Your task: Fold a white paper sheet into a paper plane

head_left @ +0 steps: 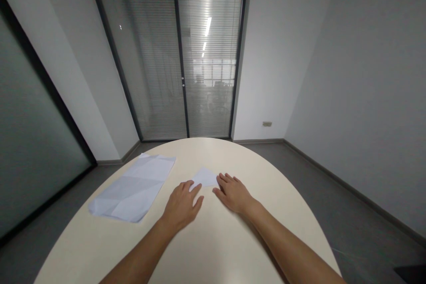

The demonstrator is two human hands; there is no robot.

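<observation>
A small triangular piece of folded white paper (pixel 204 176) lies flat on the table, its point facing away from me. My left hand (pixel 183 204) rests at its left corner, fingers apart, with the fingertips touching or just over the paper's edge. At the right corner is my right hand (pixel 233 191), palm down with fingers stretched out, its fingertips by the paper's edge. Neither hand grips the paper. The paper's two side corners are partly hidden by my fingers.
Larger creased white sheets (pixel 136 188) lie on the left side of the round cream table (pixel 266 230). Beyond the table's far edge stands a glass door with blinds (pixel 179 62). Walls rise on both sides, and a socket (pixel 267 124) sits low on the far wall.
</observation>
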